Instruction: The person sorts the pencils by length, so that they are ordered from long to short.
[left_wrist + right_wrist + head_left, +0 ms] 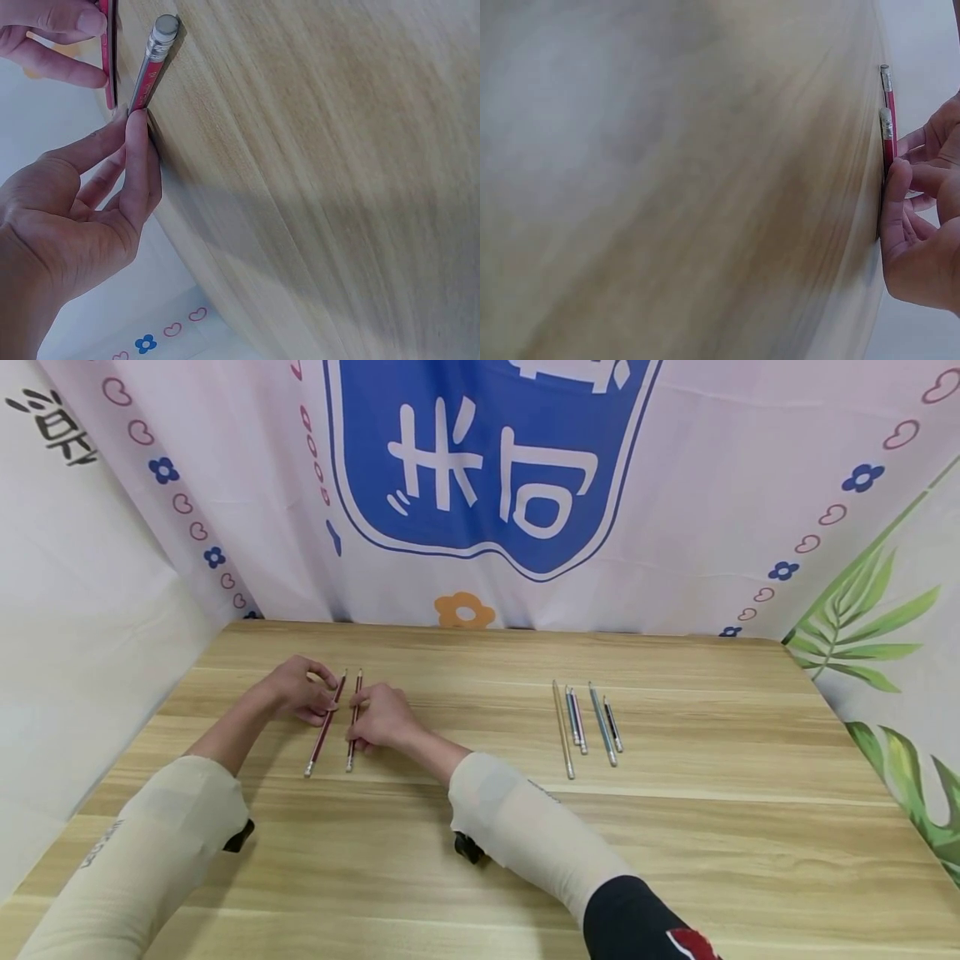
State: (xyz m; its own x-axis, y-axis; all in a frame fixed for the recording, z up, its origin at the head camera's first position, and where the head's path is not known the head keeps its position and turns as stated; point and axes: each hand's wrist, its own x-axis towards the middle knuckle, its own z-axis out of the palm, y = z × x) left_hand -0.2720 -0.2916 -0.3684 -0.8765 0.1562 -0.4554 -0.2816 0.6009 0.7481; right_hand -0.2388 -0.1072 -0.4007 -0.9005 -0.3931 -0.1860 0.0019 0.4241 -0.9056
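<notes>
Two dark red pencils lie side by side at the table's left, a small gap between them, eraser ends toward the person. The left hand (302, 687) pinches the left red pencil (322, 735) between thumb and fingers; the left wrist view shows this left hand (90, 195) at the pencil (150, 75) below its silver ferrule. My right hand (382, 718) holds the right red pencil (351, 752) from its right side, thumb and fingers along it. In the right wrist view the right hand (922, 240) covers part of its pencil (888, 142).
Right of centre lie several more pencils: a natural wood one (562, 731), short blue and pink ones (577, 718), a long blue one (602, 724) and a short dark one (612, 724). A printed curtain (675, 527) hangs behind the table's far edge.
</notes>
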